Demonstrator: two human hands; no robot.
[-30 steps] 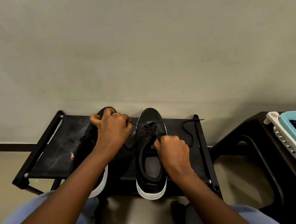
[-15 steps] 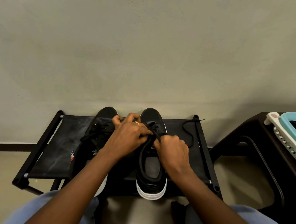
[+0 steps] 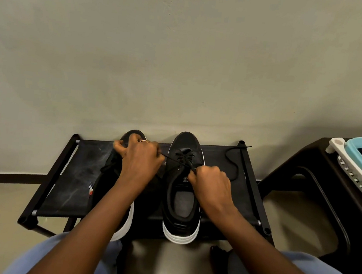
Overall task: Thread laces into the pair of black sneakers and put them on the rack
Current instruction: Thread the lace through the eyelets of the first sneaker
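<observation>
2 sneakers [image 3: 182, 195] on 1 rack [image 3: 78, 170]; both hands [image 3: 211, 185] pinching 1 lace [image 3: 173, 159] taut.

A low black fabric-topped shoe rack [image 3: 76, 170] carries two black white-soled sneakers [image 3: 180, 203] side by side and a loose black lace [image 3: 232, 159].

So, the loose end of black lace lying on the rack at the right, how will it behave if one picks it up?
The loose lace end will probably be floppy: it lies in curves across the rack. It looks thin, so likely very light. Its far tip pokes past the rack's rail, so a tug from the right hand may drag it back across the fabric.
</observation>
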